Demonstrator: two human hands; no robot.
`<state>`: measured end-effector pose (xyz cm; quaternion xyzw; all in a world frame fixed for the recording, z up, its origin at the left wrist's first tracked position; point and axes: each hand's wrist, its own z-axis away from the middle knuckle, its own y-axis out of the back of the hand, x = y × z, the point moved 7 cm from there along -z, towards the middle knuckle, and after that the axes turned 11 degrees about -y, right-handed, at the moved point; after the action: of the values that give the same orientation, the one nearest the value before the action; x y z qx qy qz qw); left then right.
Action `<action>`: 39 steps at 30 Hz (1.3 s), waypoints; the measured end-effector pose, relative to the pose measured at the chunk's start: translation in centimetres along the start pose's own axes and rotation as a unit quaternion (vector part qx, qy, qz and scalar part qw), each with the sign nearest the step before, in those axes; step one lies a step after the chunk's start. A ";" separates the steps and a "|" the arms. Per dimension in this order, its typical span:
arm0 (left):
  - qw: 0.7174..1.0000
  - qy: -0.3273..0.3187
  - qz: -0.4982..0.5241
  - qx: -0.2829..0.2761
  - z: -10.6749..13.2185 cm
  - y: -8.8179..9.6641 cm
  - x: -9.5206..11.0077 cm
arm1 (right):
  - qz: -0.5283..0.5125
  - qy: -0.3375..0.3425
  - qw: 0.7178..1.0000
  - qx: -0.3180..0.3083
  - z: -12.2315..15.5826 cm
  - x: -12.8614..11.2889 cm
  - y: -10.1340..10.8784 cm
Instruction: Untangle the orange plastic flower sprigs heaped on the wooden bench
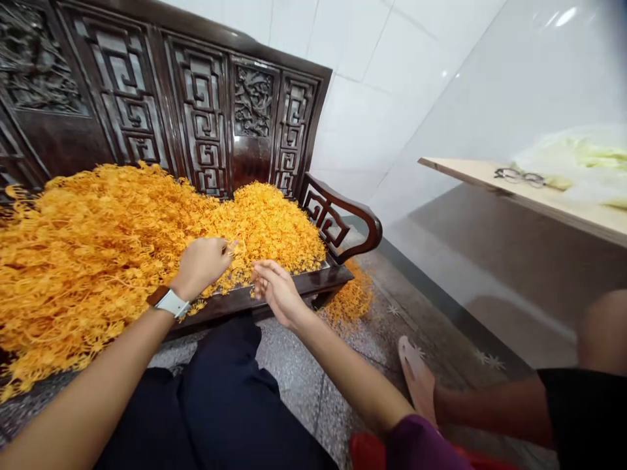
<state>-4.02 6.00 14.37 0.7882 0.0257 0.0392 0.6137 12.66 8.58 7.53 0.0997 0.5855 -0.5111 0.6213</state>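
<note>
My left hand [203,264], with a watch [169,301] on its wrist, is closed in a pinch at the front of the heap. An orange, flower-like plastic piece [235,248] shows at its fingertips. To its right, my right hand [275,290] has its fingers curled together over the bench's front edge; what lies between them is too small to make out. Behind both hands spreads a big heap of stringy orange pieces [112,228]. A second, denser pile of small orange pieces [279,228] lies by the armrest.
The dark carved wooden bench [318,281] ends at a curved armrest [367,225]. More orange pieces [353,297] lie on the floor beside it. At right, a wooden board [470,171] carries glasses [519,176] and a plastic bag [563,153]. Another person's leg [490,405] extends below.
</note>
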 end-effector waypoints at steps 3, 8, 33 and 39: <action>0.999 -0.021 -0.027 -0.004 -0.1 0.9 2.4 | 0.053 0.069 0.995 0.050 -0.3 -0.8 0.2; 0.999 -0.040 -0.033 0.003 -0.1 1.6 3.8 | 0.085 0.058 0.994 -0.032 -0.2 -0.9 -0.9; 0.996 -0.063 -0.059 0.012 0.4 1.3 1.9 | 0.078 0.076 0.994 -0.014 3.2 0.6 -1.5; 0.989 -0.123 -0.086 0.007 0.2 1.7 4.2 | 0.038 0.054 0.998 0.000 1.0 0.7 -2.1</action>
<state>0.20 5.77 16.04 0.7864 0.0179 -0.1112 0.6074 11.50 6.53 8.24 0.1493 0.6138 -0.4808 0.6080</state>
